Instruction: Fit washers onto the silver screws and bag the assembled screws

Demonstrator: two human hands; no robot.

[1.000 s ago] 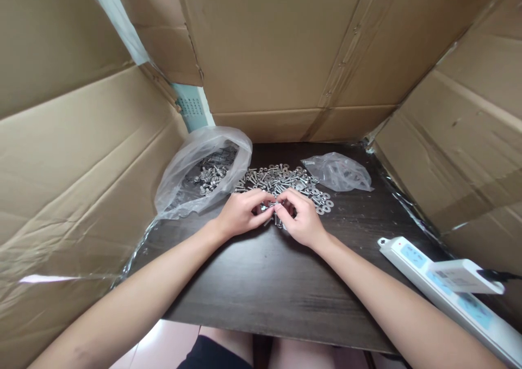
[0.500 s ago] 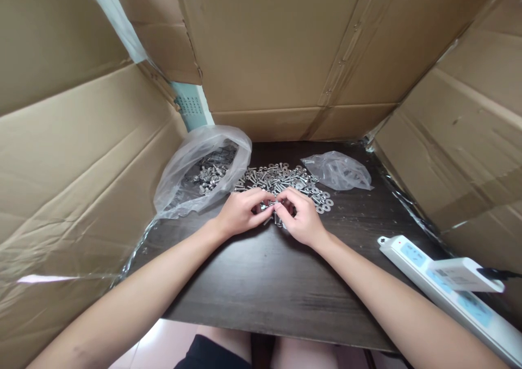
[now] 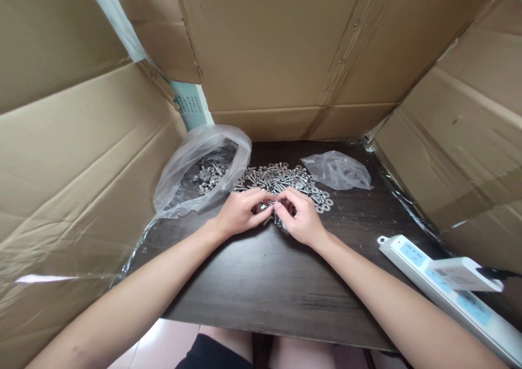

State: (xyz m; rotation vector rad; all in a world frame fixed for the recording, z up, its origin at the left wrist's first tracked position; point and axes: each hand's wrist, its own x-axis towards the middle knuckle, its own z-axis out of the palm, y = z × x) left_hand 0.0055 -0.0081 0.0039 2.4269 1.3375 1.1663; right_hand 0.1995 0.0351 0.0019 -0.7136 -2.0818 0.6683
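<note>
A pile of silvery screws and washers (image 3: 281, 177) lies on the dark table (image 3: 261, 282). My left hand (image 3: 246, 211) and my right hand (image 3: 298, 214) meet at the near side of this pile, fingertips pinched together and almost touching. Between them is a small metal piece, mostly covered by the fingers, too small to identify. Just left of the pile, an open clear plastic bag (image 3: 175, 176) holds more screws (image 3: 211, 177). Some washers (image 3: 326, 203) lie right beside my right hand.
A crumpled clear bag (image 3: 340, 170) rests behind and right of the pile. At the right edge lies a white power strip (image 3: 440, 287) with a plugged-in adapter (image 3: 465, 274). Cardboard walls (image 3: 285, 48) enclose the table's back and sides.
</note>
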